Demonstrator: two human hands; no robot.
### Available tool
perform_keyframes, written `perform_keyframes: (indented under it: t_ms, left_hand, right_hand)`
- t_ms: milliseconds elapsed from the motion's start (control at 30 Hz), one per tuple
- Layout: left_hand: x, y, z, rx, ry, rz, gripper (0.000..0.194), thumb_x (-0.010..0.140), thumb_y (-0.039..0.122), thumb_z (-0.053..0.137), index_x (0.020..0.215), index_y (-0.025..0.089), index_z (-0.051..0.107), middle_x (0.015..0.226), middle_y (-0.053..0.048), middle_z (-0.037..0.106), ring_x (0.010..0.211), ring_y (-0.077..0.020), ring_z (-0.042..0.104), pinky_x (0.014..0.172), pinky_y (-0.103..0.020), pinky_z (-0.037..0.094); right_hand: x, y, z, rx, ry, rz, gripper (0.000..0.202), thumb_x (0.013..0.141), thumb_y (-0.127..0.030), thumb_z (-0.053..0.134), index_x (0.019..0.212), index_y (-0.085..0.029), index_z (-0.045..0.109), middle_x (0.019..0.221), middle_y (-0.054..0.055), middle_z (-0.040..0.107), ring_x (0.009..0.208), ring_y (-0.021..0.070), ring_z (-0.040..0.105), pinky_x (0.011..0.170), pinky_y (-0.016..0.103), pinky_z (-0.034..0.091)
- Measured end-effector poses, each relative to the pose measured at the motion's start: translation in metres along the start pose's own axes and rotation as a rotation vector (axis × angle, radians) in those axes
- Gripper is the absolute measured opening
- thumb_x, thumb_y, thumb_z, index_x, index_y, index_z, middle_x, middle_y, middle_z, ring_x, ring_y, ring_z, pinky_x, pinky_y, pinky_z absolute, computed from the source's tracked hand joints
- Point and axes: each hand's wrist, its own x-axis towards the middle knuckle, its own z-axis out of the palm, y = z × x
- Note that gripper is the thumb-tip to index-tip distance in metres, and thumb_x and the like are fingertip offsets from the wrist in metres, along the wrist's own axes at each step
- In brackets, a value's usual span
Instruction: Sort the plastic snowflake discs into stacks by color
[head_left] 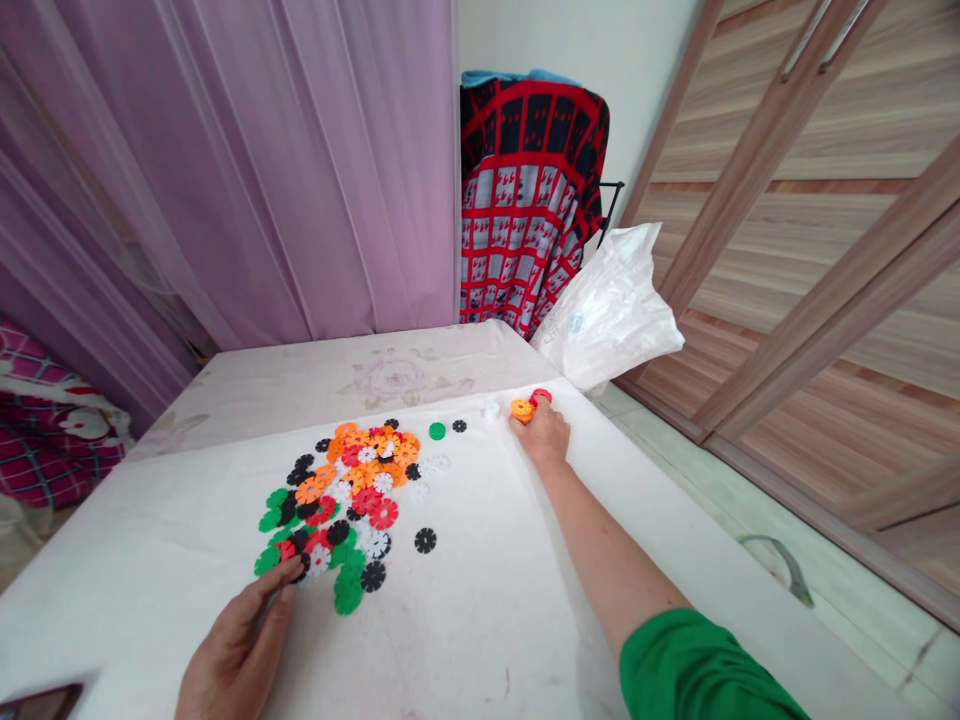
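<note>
A loose pile of notched plastic discs, orange, red, black, white and green, is spread on the white-covered table. My left hand is at the pile's near left edge, thumb and index finger apart. Its index fingertip touches the pile beside a red disc and a black disc. Far to the right, my right hand has its fingers around a small stack of orange discs. Red discs lie just beyond those fingers, partly covered by them.
Between pile and right hand lie green discs, a black disc and white discs. A white plastic bag hangs at the table's far right corner. A dark phone-like object lies near left. Wooden cabinet doors stand right.
</note>
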Motion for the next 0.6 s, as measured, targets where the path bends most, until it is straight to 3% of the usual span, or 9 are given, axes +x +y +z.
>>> perform_keyframes:
  t_ms: [67, 167, 300, 600]
  left_hand:
    - [0.000, -0.001, 0.000, -0.007, -0.008, -0.007, 0.043, 0.071, 0.056, 0.055, 0.098, 0.026, 0.070, 0.110, -0.002, 0.073, 0.106, -0.0252, 0.066, 0.099, -0.039, 0.049]
    - [0.001, -0.002, 0.000, -0.020, -0.018, -0.012, 0.045, 0.071, 0.057, 0.055, 0.101, 0.027, 0.070, 0.112, -0.002, 0.072, 0.109, -0.0251, 0.065, 0.102, -0.040, 0.047]
    - [0.002, -0.006, 0.002, -0.016, -0.024, -0.028, 0.048, 0.071, 0.059, 0.054, 0.104, 0.028, 0.070, 0.113, -0.001, 0.072, 0.111, -0.0262, 0.064, 0.104, -0.043, 0.045]
    - [0.002, -0.011, 0.002, -0.023, -0.007, 0.031, 0.045, 0.072, 0.056, 0.055, 0.103, 0.027, 0.071, 0.112, -0.001, 0.072, 0.108, -0.0255, 0.066, 0.099, -0.038, 0.050]
  right_hand:
    - [-0.009, 0.005, -0.002, 0.043, 0.001, 0.016, 0.057, 0.080, -0.049, 0.059, 0.127, -0.018, 0.049, 0.106, 0.008, 0.067, 0.102, 0.0248, 0.058, 0.085, 0.033, 0.039]
    - [-0.025, 0.014, -0.003, 0.050, 0.007, 0.009, 0.039, 0.086, -0.036, 0.053, 0.121, -0.019, 0.057, 0.112, 0.008, 0.065, 0.105, 0.0224, 0.056, 0.086, 0.031, 0.038]
    - [-0.039, 0.019, -0.005, -0.052, -0.028, -0.119, 0.030, 0.088, -0.022, 0.046, 0.109, -0.023, 0.068, 0.114, 0.008, 0.063, 0.105, 0.0219, 0.053, 0.084, 0.032, 0.036]
    - [-0.018, 0.003, -0.002, -0.146, -0.087, -0.177, 0.035, 0.092, -0.023, 0.042, 0.116, -0.026, 0.066, 0.119, 0.008, 0.060, 0.107, 0.0220, 0.050, 0.083, 0.033, 0.036]
